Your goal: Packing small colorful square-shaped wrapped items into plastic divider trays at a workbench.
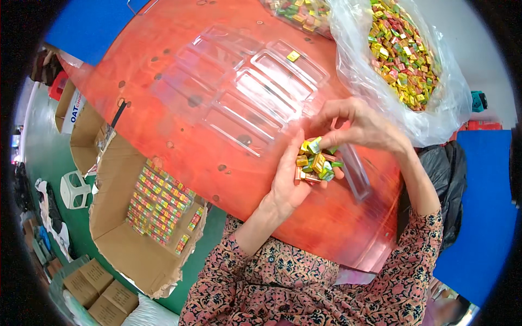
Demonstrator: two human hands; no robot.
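Note:
Several small wrapped candies (316, 161) in yellow, green, gold and red foil lie heaped in my left hand (287, 176), its palm cupped around them. Above the heap, my right hand (361, 127) has its thumb and fingers closed at a green-and-white candy (314, 145) on the pile's upper edge. Just beyond both hands, clear plastic trays (223, 111) with long compartments lie on the red table (179, 163). One yellow candy (293, 56) sits in a far compartment. Another clear tray (354, 176) is partly hidden below my right hand.
A large clear bag (348, 60) full of loose candies (405, 60) stands at the far right, beside a second candy bag (304, 16). Left of the table, an open cardboard box (117, 212) holds rows of packed candies (160, 204). A white stool (75, 190) stands on the green floor.

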